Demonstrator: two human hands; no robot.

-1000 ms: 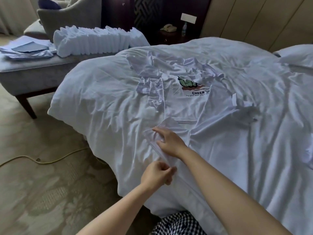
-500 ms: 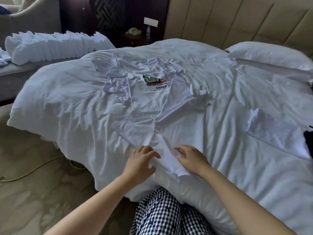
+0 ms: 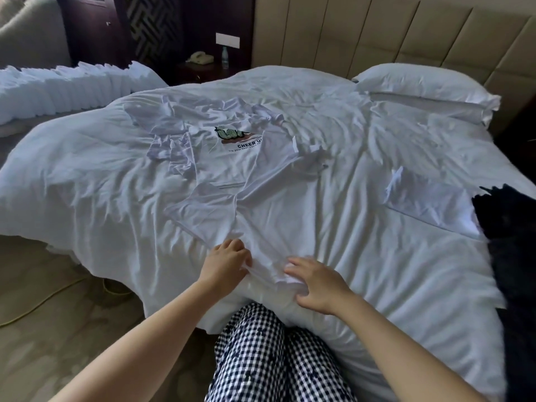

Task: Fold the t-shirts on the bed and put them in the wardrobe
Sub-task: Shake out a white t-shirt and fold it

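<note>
Left hand pinches | right hand rests — wrinkled white t-shirt (printed)

Dim, soft and diffuse, bluish over bed; faint crease shadows. Murky in upper left of frame. Bent at edges, slightly soft throughout.
</note>
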